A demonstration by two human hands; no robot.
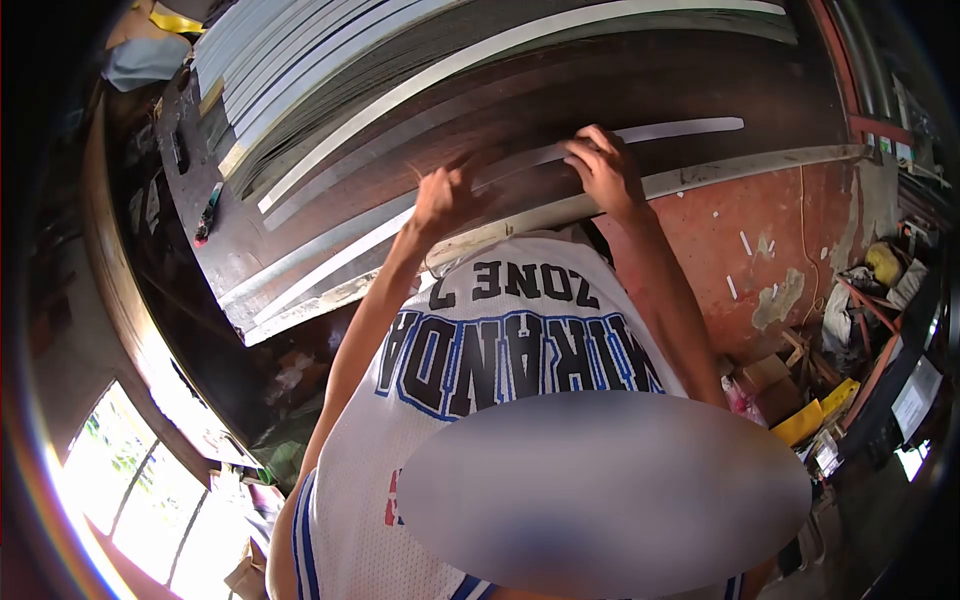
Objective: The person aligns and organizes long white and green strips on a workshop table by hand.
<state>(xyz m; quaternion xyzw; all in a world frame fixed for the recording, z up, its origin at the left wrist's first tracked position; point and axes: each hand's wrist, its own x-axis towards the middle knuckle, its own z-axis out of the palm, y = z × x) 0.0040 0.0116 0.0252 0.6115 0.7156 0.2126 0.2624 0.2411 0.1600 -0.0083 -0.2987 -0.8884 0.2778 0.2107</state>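
A long, narrow white strip [690, 128] runs across the dark worktop [660, 75], passing under both hands. My right hand [610, 172] has its fingers bent and drawn together over the strip. Left of it, my left hand [443, 198] is closed above the same line, its fingertips blurred, so whatever is in them is hidden. Between the hands, the strip looks faint and smeared. Farther back lies a longer, curved white strip [450, 68], beside a stack of pale grey strips [300, 55].
A red-handled tool [208, 215] and a dark object [180, 152] lie at the worktop's left end. A pale ledge [760, 165] lines its near edge, above a chipped red surface [700, 235]. Boxes [765, 380] and clutter stand at right.
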